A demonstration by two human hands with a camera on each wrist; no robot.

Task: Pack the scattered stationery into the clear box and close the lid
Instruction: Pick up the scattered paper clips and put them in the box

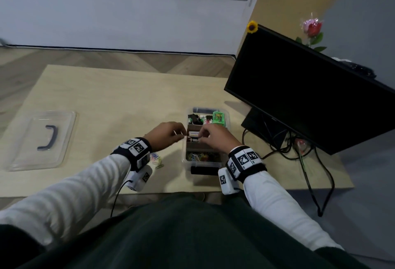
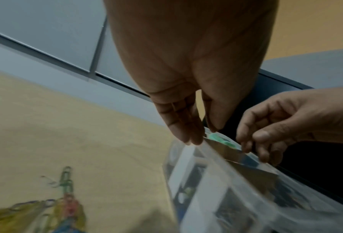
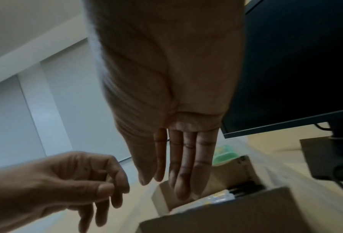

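Observation:
The clear box (image 1: 185,157) stands open on the desk, holding black binder clips (image 1: 194,119), a green case (image 1: 219,118), a brown cardboard tray (image 3: 246,170) and coloured paper clips (image 1: 198,157). A small white box (image 1: 193,134) lies in the tray. My left hand (image 1: 180,135) hovers at the box's left rim, fingers fairly straight, with nothing visible in it. My right hand (image 1: 201,137) reaches down into the tray, and its straight fingers (image 3: 182,189) touch near the white box. Loose paper clips (image 1: 155,159) lie on the desk left of the box.
The clear lid (image 1: 25,153), with a dark handle, lies flat at the far left of the desk. A black monitor (image 1: 310,97) and its cables (image 1: 310,172) crowd the right side. A black oblong piece (image 1: 203,170) sits against the box's near end.

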